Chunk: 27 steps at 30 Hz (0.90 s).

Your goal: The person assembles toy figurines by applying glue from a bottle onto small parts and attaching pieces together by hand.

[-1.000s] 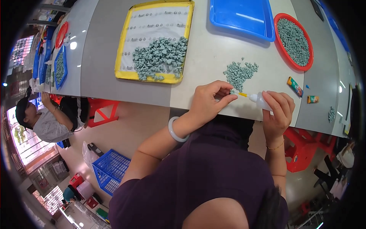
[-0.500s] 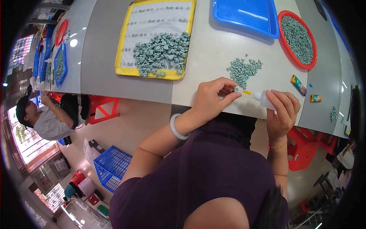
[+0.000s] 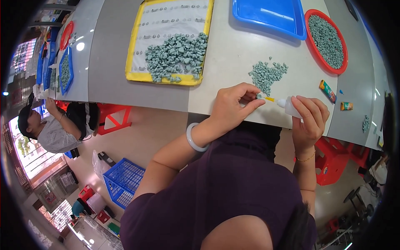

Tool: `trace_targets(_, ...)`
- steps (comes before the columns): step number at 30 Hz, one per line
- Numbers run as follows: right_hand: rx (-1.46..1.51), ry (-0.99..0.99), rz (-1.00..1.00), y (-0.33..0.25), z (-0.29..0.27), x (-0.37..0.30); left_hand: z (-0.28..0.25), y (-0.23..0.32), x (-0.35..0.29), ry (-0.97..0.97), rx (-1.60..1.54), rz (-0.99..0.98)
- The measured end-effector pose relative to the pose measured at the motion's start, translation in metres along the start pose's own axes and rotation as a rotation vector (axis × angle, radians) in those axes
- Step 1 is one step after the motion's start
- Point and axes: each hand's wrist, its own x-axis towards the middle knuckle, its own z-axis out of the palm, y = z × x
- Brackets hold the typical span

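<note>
head view: left hand (image 3: 233, 106) pinched shut, thumb + forefinger on a tiny grey-green piece (image 3: 259, 96), too small to make out well, prob. one from the loose pile. right hand (image 3: 308, 118) at its 3 o'clock, curled round a small white glue bottle (image 3: 288, 106), yellow nozzle (image 3: 270, 99) aimed at the piece, tip just about touching it. both sit at the table (image 3: 216, 89) near edge.

outward: loose pile of grey-green pieces (image 3: 267, 74) at 12 o'clock of the pinch, near. yellow tray (image 3: 137, 50) w/ a bigger heap at 10 o'clock, blue tray (image 3: 271, 16) at 12, red dish (image 3: 327, 37) full of pieces at 1.

risks: too hard a squeeze = glue on fingertips or table; piece is so small it could slip the pinch and drop off the edge; a wrist swing could scatter the pile.

vs 0.5 s ago: hands + bottle in same pose, pinch unchanged; only the whole view sits slightly shifted, head moved a bit.
</note>
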Motion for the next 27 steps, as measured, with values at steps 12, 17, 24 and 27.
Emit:
trace_targets(12, 0.01, -0.037, 0.043, 0.001, -0.002, -0.001, 0.0, -0.002, 0.001, 0.013, 0.014, 0.029)
trace_targets(17, 0.035, -0.037, 0.086, 0.004, -0.001, -0.003, 0.001, -0.003, 0.001, 0.02, 0.0, 0.025)
trace_targets(24, 0.168, -0.024, 0.25, 0.014, 0.0, -0.003, 0.0, -0.002, 0.001, 0.022, 0.025, 0.043)
trace_targets(27, 0.115, -0.037, 0.186, 0.008, -0.002, -0.002, 0.001, -0.002, 0.001, 0.024, 0.034, 0.044)
